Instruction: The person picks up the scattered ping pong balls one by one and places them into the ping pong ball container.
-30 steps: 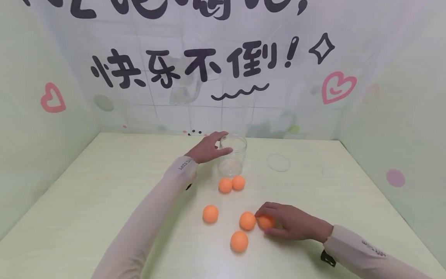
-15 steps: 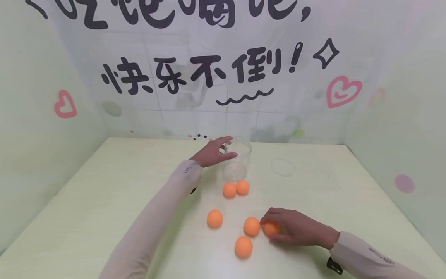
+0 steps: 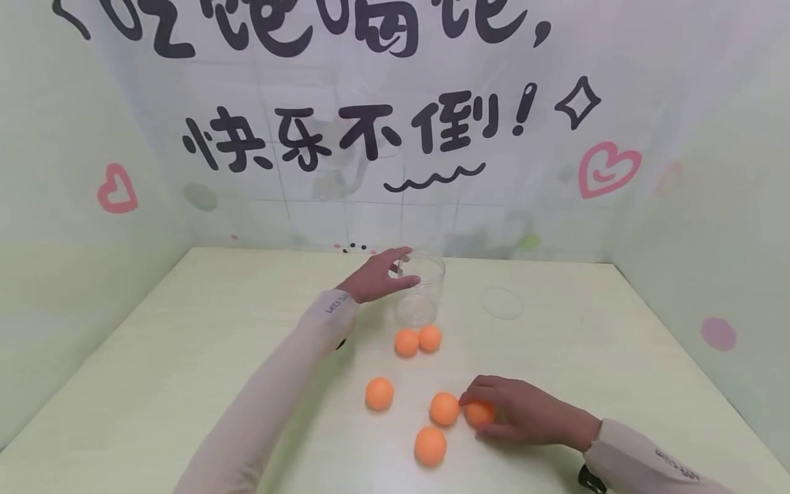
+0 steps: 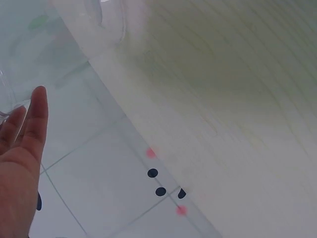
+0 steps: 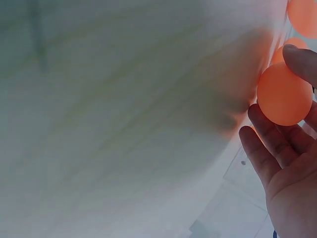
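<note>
Currently, item one: my right hand (image 3: pixel 524 414), grip pinching an orange ball (image 3: pixel 478 413) low on the tabletop (image 3: pixel 185 343), touching a neighbouring ball (image 3: pixel 444 408). Item two: left hand (image 3: pixel 376 276), grip loose, fingers straight beside the clear jar (image 3: pixel 426 295). Advice: lift straight up to avoid nudging neighbours.

right hand (image 5: pixel 290 163) | fingertips pinch orange ball (image 5: pixel 283 94) | pale tabletop (image 5: pixel 124 124) behind

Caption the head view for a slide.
Right hand pinches an orange ball on the pale green table; left hand rests against a clear plastic jar, five more orange balls nearby.
</note>
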A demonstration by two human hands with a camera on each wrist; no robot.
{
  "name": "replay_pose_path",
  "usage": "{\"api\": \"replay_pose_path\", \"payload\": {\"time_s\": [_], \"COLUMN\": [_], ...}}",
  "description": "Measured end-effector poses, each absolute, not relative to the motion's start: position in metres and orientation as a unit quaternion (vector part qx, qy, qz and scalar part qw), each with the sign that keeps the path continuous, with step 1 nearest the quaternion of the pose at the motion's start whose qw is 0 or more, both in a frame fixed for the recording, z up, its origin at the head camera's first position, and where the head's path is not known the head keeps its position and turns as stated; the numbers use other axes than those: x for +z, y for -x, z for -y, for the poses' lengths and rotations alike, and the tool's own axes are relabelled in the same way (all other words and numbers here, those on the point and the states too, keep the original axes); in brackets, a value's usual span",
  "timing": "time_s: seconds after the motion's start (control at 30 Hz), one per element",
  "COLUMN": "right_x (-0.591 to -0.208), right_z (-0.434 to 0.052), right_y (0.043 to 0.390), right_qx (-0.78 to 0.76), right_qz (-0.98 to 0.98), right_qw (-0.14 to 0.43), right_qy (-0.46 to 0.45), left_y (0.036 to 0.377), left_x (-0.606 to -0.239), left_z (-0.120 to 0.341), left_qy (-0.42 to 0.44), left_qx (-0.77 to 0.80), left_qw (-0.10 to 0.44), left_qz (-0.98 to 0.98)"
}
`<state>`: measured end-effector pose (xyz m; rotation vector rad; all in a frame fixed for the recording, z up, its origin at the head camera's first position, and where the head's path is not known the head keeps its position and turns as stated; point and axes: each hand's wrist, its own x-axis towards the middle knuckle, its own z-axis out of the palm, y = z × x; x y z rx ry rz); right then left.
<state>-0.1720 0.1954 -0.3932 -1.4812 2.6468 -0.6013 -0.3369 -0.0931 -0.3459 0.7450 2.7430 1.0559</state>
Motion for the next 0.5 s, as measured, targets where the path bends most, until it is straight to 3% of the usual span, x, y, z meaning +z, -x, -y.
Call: {"api": "replay_pose_path", "payload": {"time_s": [0.5], "right_x": [-0.3934], "right_z": [-0.1973], "right_y": [0.1716], "right_qx": [-0.193], "right_qz": [-0.85], "right_qw": [0.013], "right_qy": [0.489], "left_y": [0.3305], "left_x": [-0.3454], "left_z": [0.0928], "left_qy": [-0.237], "left_qx": [0.342], "left_qw": [0.049], "left_qz": [-0.908]}}
